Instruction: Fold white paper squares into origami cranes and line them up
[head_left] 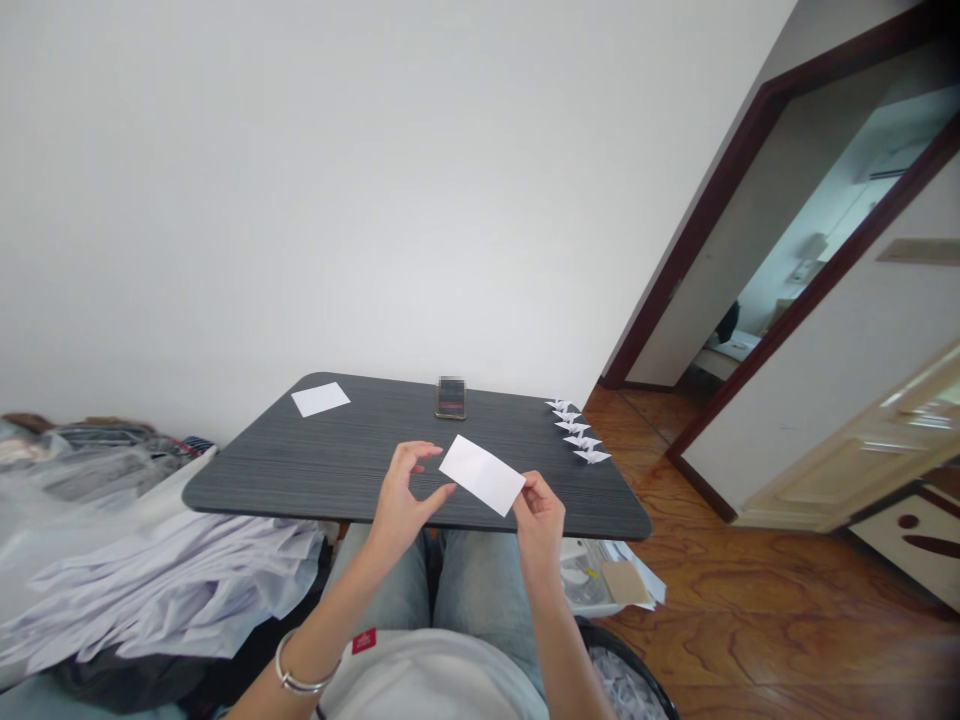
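A small white rectangular sheet of paper (pixel 482 475) is held tilted above the near part of the dark table (pixel 330 470). My right hand (pixel 541 515) pinches its right corner between thumb and fingers. Beside the sheet's left end is my left hand (pixel 409 495), thumb and fingers apart with a gap between them and the paper. Several folded white paper cranes (pixel 577 430) stand in a row along the table's right side. Another white sheet (pixel 320 399) lies flat at the far left.
A phone (pixel 451 398) rests near the table's back edge, by the white wall (pixel 375 180). Left of the table is a pile of white cloth (pixel 172 580). Below its right side are a box of papers (pixel 600 580) and a black bin (pixel 630 680) holding paper scraps.
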